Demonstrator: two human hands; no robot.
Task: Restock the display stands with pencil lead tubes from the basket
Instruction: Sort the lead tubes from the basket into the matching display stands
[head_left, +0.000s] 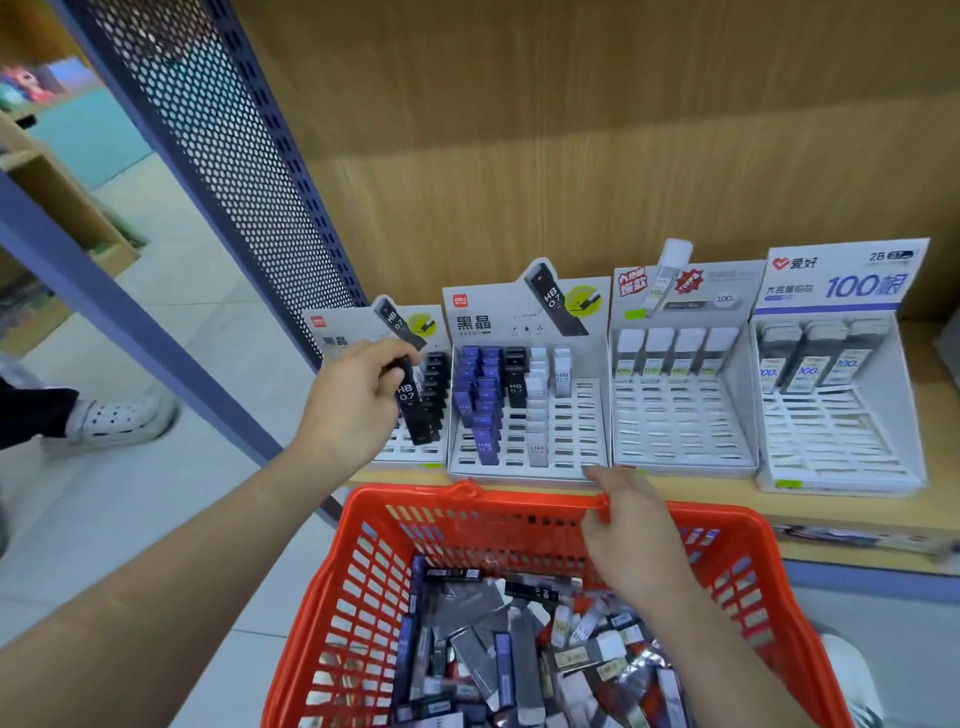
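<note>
My left hand grips a black HB 0.7 lead tube over the leftmost display stand, which holds a column of black tubes. My right hand clasps the far rim of the red basket, which is full of loose black, blue and white lead tubes. The second stand carries blue, black and white tubes. A third stand has one back row of white-capped tubes. The fourth stand holds three tubes at the back.
The stands sit on a wooden shelf with a wood back panel. A blue perforated metal panel rises at the left. Another person's white shoe is on the tiled floor at far left.
</note>
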